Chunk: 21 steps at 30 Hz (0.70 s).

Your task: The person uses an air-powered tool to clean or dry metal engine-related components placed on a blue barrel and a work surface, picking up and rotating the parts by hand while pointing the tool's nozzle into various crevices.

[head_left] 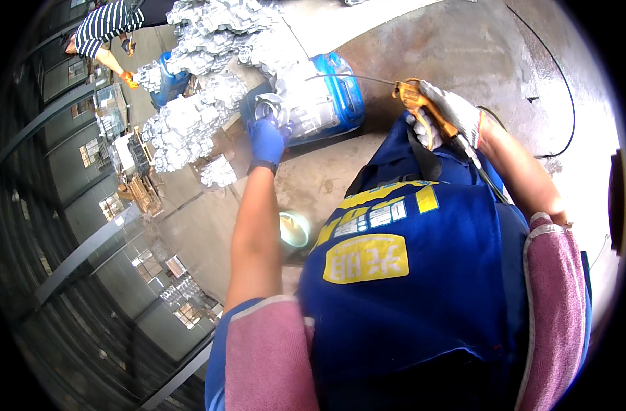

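My left hand (266, 140), in a blue glove, is closed on the ringed end of a silvery metal casting (311, 109). That casting lies on a blue plastic drum (347, 96) resting on its side. My right hand (453, 109), in a whitish glove, wraps round the handle of an orange air blow gun (420, 104). Its long thin nozzle stretches left toward the casting, and a hose runs back from the grip along my right forearm. Glare washes out part of the casting's surface.
Heaps of similar castings (189, 123) lie beyond my left hand. A co-worker in a striped shirt (111, 27) bends over another blue drum (170, 79). A pale green bowl (294, 229) stands beside my left forearm. A black hose (570, 89) curves over the floor at right.
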Tool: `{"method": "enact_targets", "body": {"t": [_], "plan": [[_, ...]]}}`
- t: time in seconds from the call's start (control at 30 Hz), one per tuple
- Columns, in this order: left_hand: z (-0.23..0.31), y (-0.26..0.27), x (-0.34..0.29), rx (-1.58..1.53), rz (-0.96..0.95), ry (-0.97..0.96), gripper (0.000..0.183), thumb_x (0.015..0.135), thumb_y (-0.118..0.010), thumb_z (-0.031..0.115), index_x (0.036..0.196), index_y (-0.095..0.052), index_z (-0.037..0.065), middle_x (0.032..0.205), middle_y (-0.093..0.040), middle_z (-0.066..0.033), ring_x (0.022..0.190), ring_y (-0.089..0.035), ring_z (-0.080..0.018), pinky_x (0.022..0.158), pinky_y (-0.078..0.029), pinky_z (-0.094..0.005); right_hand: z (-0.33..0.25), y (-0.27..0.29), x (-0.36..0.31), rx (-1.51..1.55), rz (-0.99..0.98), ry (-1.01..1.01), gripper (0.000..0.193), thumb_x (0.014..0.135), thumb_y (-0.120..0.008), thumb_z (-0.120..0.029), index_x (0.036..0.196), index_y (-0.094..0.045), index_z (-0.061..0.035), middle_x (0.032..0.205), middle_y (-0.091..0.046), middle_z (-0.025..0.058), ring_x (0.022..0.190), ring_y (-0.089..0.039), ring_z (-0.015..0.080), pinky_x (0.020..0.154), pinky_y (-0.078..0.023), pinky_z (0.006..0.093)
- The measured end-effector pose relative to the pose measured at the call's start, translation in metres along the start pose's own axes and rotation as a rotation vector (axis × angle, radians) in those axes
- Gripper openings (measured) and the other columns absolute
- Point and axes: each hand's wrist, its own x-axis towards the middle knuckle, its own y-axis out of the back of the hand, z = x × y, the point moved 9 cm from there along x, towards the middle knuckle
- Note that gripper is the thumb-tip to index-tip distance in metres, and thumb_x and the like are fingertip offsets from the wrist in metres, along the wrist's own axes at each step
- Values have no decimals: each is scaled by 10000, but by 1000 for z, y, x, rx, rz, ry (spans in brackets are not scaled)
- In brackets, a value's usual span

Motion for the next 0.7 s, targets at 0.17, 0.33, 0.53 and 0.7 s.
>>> {"method": "enact_targets", "body": {"t": [0.17,0.33,0.53,0.7], "plan": [[3,5,-2,132,195,-168,426,790,-708,281,1120,-643,20,1062,-657,-211,1067,-566,-370,1053,-317,-462,13,1,34,46,1,-47,459,1018,-363,-452,1029,-555,-36,836,-623,125,708,-624,233,644,-542,355],[-2,0,1,108,122,-139,410,777,-724,296,1086,-658,34,1017,-674,-202,1010,-597,-367,1047,-321,-454,14,-6,37,69,-79,-53,450,1017,-367,-455,1073,-545,-45,869,-620,127,745,-626,240,663,-545,368],[2,3,1,55,79,-98,383,775,-726,287,1053,-669,29,883,-694,-188,909,-624,-364,1043,-325,-449,13,0,40,-5,-32,-36,467,1014,-363,-470,1083,-540,-43,871,-613,125,738,-624,238,664,-546,369],[2,5,-1,17,112,-108,395,771,-739,239,1075,-650,2,981,-664,-190,891,-623,-343,926,-434,-435,11,-3,35,-161,64,-17,457,1015,-377,-457,1039,-550,-34,806,-615,97,642,-608,186,554,-525,315]]}}
